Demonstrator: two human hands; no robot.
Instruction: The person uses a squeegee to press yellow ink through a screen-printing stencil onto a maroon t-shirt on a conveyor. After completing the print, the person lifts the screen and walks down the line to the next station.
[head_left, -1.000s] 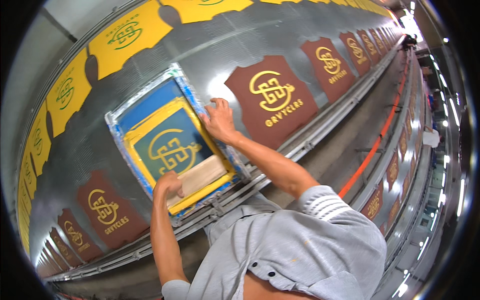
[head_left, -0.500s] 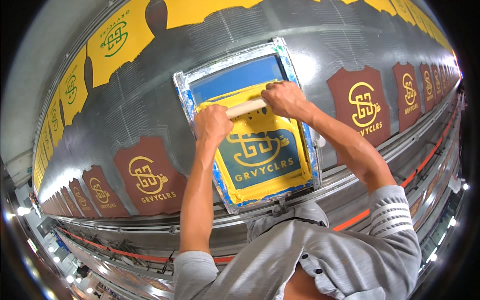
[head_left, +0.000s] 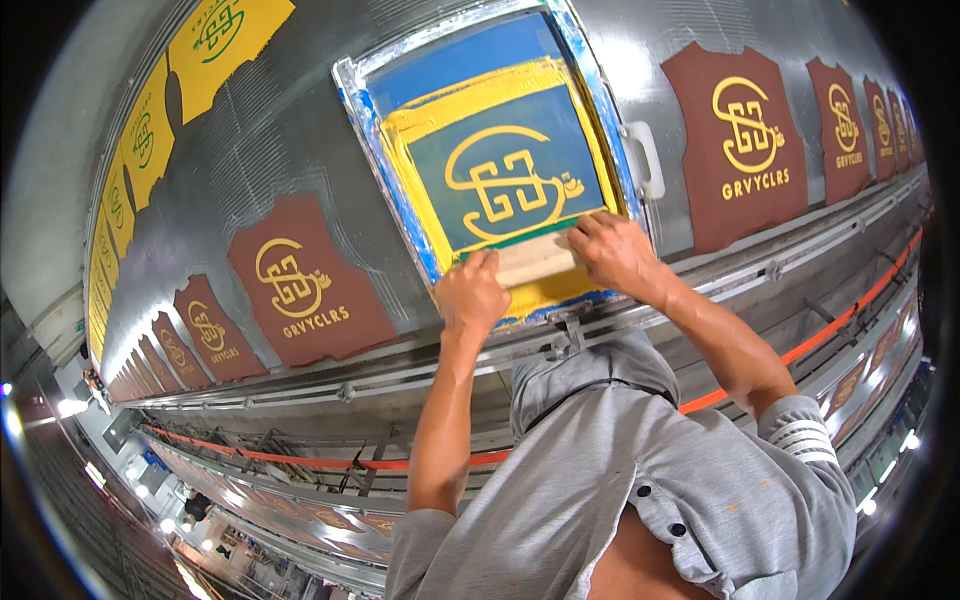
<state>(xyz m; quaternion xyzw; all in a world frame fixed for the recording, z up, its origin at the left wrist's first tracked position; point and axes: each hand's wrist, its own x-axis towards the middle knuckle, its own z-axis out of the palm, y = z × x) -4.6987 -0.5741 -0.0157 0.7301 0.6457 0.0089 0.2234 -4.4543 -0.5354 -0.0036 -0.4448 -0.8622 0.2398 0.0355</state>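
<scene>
Squeegee pulled nearer, left hand and right hand gripping, lettered panels

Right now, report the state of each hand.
Left hand: closed, holding the left end of the wooden squeegee.
Right hand: closed, holding its right end.

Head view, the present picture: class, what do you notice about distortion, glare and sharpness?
Head view: the metal rail curves, the corners black; head view: white glare on the grey table beside the screen frame's upper right; head view: left hand, right hand and wooden squeegee look fairly sharp.
</scene>
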